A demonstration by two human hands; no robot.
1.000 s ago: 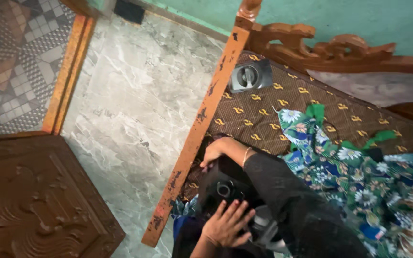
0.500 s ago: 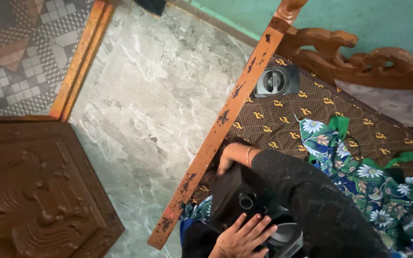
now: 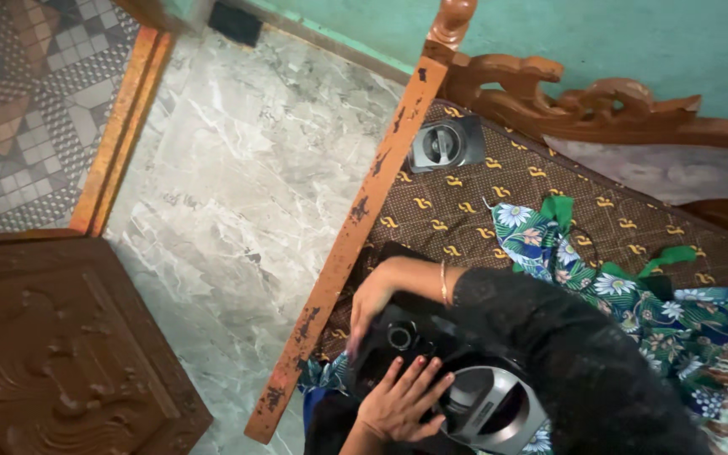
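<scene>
Both of your hands are on the black device with a round lens-like ring on top (image 3: 398, 339), which sits at the near edge of the bed just inside the chipped orange wooden side rail (image 3: 343, 240). Your left hand (image 3: 399, 403) lies flat on the near side of the device with its fingers spread wide, pressing down on it, not closing around anything; that reads as a steadying hold, keeping the body from sliding. Your right hand (image 3: 372, 297), with a thin gold bangle (image 3: 443, 282) at the wrist and a black sleeve (image 3: 566, 362) behind it, curls over the far left side of the device, fingers wrapped on its edge; how tightly it closes you cannot tell, since the fingertips are hidden. Just right of your left hand, touching the device, is a silver and black rounded casing (image 3: 489, 409), seemingly part of the same machine. Beyond your right hand, up the brown mattress cover with yellow motifs (image 3: 465, 211), a grey square part with a round knob (image 3: 444, 143) lies well apart near the carved wooden headboard (image 3: 583, 105). A green and blue flowered cloth (image 3: 625, 295) is bunched to the right of your arms. Left of the rail lies grey marble floor (image 3: 238, 194).
</scene>
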